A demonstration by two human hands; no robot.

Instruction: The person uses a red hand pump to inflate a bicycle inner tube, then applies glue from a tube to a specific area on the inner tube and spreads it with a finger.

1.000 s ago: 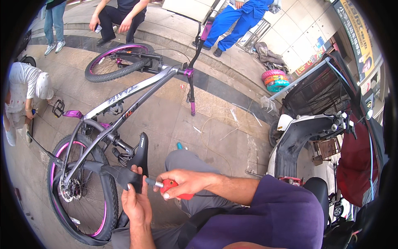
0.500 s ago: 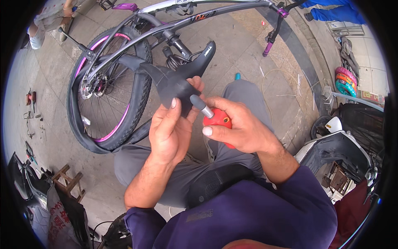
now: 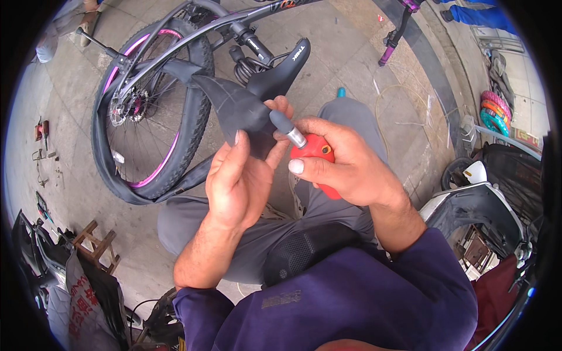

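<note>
My left hand (image 3: 231, 190) is closed on a black inner tube (image 3: 237, 111), spreading a flattened stretch of it over the fingers with the thumb on the near edge. In my right hand (image 3: 351, 167) is a red hand tool (image 3: 313, 146) with a silver collar and a grey, rounded tip. That tip lies at the right edge of the tube, close to my left fingertips; whether it touches the rubber I cannot tell. The tube runs back to the bicycle wheel (image 3: 199, 111), where it hangs outside the tyre and pink rim.
The bicycle frame (image 3: 193, 50) lies across the far side, its black saddle (image 3: 281, 76) just beyond my hands. Small tools (image 3: 42, 131) lie on the paving at left, near a wooden stool (image 3: 96, 245). A scooter (image 3: 474, 216) stands at right. Another person's blue-clad leg (image 3: 477, 17) shows far right.
The bicycle sits higher in the view. The red tool's tip is tilted more steeply, still beside the tube. Both hands keep their hold.
</note>
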